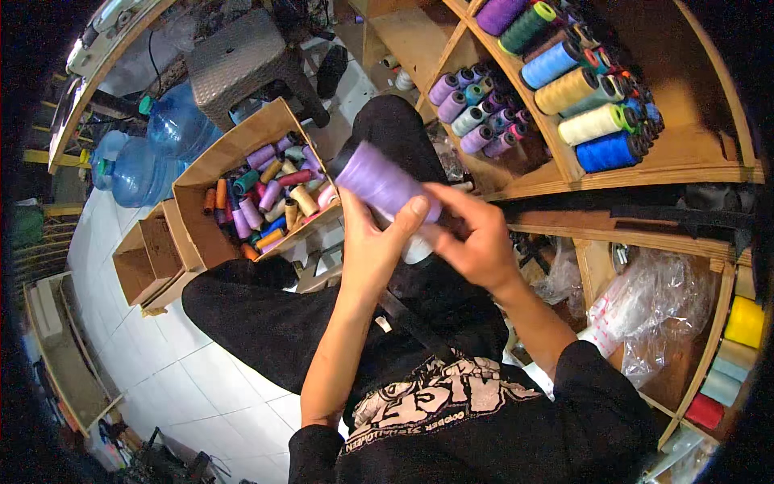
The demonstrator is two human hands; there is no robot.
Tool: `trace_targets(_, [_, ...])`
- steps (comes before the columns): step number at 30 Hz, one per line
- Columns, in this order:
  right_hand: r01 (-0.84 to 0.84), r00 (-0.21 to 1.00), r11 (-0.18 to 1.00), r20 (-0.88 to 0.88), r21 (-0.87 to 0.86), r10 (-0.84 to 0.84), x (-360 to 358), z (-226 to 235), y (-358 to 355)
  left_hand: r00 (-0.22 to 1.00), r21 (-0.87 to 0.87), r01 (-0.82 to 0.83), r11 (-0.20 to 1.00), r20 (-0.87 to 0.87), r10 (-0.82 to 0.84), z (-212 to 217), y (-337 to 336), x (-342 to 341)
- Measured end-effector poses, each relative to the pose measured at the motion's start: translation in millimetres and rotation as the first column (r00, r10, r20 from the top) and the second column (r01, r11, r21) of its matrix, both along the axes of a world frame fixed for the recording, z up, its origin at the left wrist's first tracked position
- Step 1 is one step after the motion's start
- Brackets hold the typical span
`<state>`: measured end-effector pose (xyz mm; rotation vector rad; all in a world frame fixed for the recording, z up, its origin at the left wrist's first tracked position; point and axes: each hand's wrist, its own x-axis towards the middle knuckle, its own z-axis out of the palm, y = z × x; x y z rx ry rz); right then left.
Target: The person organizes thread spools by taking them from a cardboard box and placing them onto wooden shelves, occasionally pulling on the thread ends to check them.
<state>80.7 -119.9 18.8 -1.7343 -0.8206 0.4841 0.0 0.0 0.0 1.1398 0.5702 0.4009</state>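
Note:
A large purple thread spool (383, 184) is held above my lap, tilted, with its far end up to the left. My left hand (372, 234) closes on its near side, the thumb lying across the thread. At the spool's right end, the curled fingers of my right hand (480, 234) grip it, slightly smeared by motion. Below the spool a white, rounded thing (417, 250) shows in part; I cannot make out what it is. Left of my hands stands an open cardboard box (201, 189) holding many mixed-colour thread spools (272, 194).
A wooden shelf (524, 189) on the right bears rows of coloured spools (568, 93), with lilac ones (476, 113) in a lower compartment. Clear plastic bags (653, 306) fill another. Blue water jugs (145, 169) and a grey stool (242, 68) stand at the far left on white tiles (173, 355).

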Motion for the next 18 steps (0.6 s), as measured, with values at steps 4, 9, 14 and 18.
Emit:
trace_targets(4, [0.429,0.901,0.903,-0.079,0.004,-0.427,32,1,-30,0.992,-0.141,-0.124,0.982,0.019,0.128,-9,2,-7])
trace_targets(9, [0.577,0.781,0.761,0.471,-0.296,-0.409,70,-40,-74,0.936,-0.272,-0.258,0.927,0.166,0.31,-13,31,-22])
trace_targets(14, [0.574,0.699,0.688,0.703,-0.444,-0.13,130,-127,-92,0.893,-0.183,-0.358,0.915,0.217,0.393,-14,50,-30])
trace_targets(18, [0.609,0.756,0.555,0.627,-0.566,-0.189,165,-151,-70,0.872,-0.227,-0.42,0.879,0.166,0.46,-16,56,-39])
